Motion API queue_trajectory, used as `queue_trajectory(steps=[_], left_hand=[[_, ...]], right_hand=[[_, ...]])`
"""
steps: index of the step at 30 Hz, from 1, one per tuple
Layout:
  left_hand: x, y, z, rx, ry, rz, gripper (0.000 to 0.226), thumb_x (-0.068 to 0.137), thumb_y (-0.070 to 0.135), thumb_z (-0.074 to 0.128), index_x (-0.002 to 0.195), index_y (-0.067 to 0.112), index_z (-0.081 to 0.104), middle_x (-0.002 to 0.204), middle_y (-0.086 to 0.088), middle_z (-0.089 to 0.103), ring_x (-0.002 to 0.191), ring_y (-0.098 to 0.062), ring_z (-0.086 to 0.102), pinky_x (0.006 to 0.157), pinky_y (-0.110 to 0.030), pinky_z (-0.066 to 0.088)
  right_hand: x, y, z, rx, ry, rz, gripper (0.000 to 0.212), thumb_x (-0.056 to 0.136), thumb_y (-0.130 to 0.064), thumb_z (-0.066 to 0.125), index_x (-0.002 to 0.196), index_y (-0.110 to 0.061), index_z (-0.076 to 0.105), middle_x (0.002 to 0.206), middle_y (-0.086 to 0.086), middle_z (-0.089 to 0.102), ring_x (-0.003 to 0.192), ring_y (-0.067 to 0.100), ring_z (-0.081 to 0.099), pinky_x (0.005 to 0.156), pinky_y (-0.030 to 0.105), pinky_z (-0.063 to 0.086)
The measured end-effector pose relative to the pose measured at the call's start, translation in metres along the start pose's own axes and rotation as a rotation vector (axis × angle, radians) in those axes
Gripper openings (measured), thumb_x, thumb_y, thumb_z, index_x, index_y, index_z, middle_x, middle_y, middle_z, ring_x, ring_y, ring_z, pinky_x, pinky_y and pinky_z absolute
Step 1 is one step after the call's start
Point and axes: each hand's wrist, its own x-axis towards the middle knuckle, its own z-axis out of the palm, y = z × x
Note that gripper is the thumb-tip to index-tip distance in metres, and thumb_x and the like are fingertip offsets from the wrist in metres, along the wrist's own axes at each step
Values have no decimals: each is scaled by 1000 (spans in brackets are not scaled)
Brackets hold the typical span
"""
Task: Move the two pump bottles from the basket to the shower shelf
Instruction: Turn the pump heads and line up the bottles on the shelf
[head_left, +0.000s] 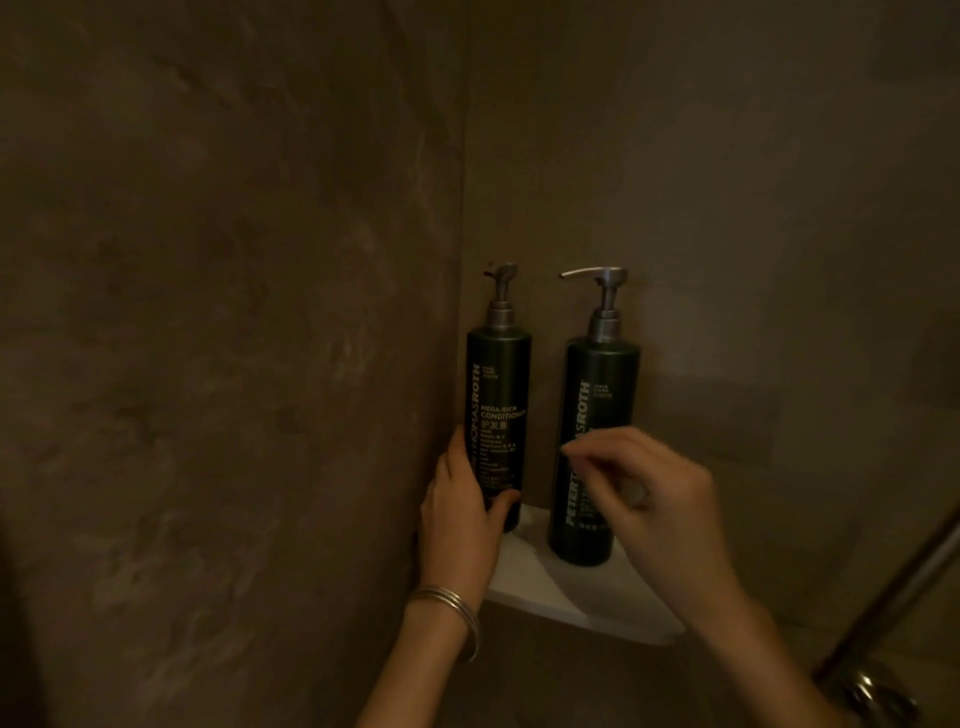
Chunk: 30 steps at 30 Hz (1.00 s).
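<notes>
Two dark green pump bottles with silver pumps stand upright on a white corner shelf (566, 592) where two brown walls meet. The left bottle (498, 395), labelled conditioner, stands against the left wall. My left hand (460, 514), with bangles on the wrist, is wrapped around its lower part. The right bottle (597, 405) stands a little nearer, its pump spout pointing left. In front of its lower half hovers my right hand (654, 493), blurred, fingers loosely curled and holding nothing. The basket is out of view.
Brown plaster walls close in on the left and behind the shelf. A metal shower pipe (898, 597) runs diagonally at the lower right down to a chrome fitting (872, 691).
</notes>
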Motion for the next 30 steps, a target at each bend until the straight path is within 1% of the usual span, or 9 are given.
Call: queue_trajectory(steps=[3,6,9,12,16,21,24,26,30], left_hand=[[-13,-4,-5,41,-1,17,77,84,21,65,146,18,19,144,-3,35,129,-17,38,104,-25,31],[-35,-11,-13,68,9,28,61,92,15,52,145,21,22,145,3,35,129,-10,36,99,-13,23],[-47,-23,-19,114,6,44,52,94,7,46,142,19,31,142,4,40,125,-10,40,102,-16,26],[-47,-31,-20,131,7,45,48,93,4,45,139,15,39,139,0,45,123,-12,44,102,-17,28],[-53,-34,-22,120,17,61,45,94,7,44,138,17,40,137,6,45,119,-4,42,99,-10,23],[-56,-39,-21,93,29,37,42,95,11,43,136,18,43,139,7,45,121,0,40,99,-6,22],[-53,-36,-20,111,22,54,49,96,10,39,143,19,31,146,11,32,125,6,27,103,-6,12],[-49,-34,-19,115,6,74,51,96,8,37,144,21,25,149,12,26,131,4,23,107,-8,10],[-40,-33,-17,117,-35,60,52,97,7,34,146,21,20,153,11,19,136,0,20,108,-9,7]], right_hand=[[-6,-6,20,-49,-170,51,34,84,-5,60,116,-16,61,112,-4,63,106,-1,53,92,2,37],[-6,-7,42,-70,-270,167,47,88,-3,53,134,-15,46,125,1,59,114,10,54,93,8,33],[-5,-6,62,-134,-401,339,61,93,-12,48,146,-14,19,126,8,56,113,19,55,93,21,40],[-2,-2,77,-192,-420,463,73,94,-14,48,147,-13,-1,119,12,60,105,22,60,89,32,45],[7,2,84,-240,-404,479,68,93,-14,50,146,-12,8,114,12,63,101,25,62,87,36,48],[18,-1,95,-231,-453,439,39,91,-15,52,125,-10,35,109,15,63,97,31,62,79,38,50],[25,4,94,-129,-429,469,41,87,-15,60,121,-10,39,115,12,61,104,28,60,82,33,48],[27,5,92,-35,-399,497,45,85,-14,63,123,-9,39,120,11,60,109,24,58,86,31,48],[28,7,89,-31,-394,476,50,83,-16,66,125,-11,39,120,10,61,109,22,59,87,30,49]])
